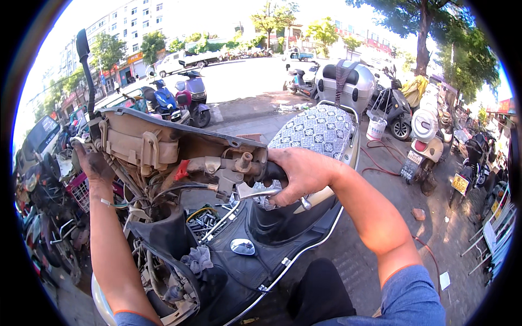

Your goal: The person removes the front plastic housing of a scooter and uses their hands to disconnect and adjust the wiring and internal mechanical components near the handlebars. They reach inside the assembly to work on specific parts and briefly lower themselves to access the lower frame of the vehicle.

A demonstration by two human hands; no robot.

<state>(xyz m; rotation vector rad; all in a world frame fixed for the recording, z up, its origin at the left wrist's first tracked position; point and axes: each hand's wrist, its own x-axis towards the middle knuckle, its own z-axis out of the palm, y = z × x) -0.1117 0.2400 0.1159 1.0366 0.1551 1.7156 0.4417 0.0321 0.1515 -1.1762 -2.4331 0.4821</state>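
Note:
A scooter with its front panels off stands in front of me. Its handlebar cover [141,141] is dusty brown on the exposed side, with loose wires [133,187] hanging below. My right hand [304,174] is closed round the black right handlebar grip [273,171], beside the silver brake lever [253,191]. A red piece [182,169] shows on the handlebar. My left hand [97,163] is closed round the left end of the handlebar, its grip mostly hidden. Close by, a black mirror [82,46] rises on its stalk.
Loose sockets and bolts [204,221], a detached mirror [242,246] and a grey rag [198,259] lie on the footboard. Patterned cloth covers the seat [315,130]. Parked scooters [429,136], a white bucket [376,129] and a red hose [383,169] are around on the pavement.

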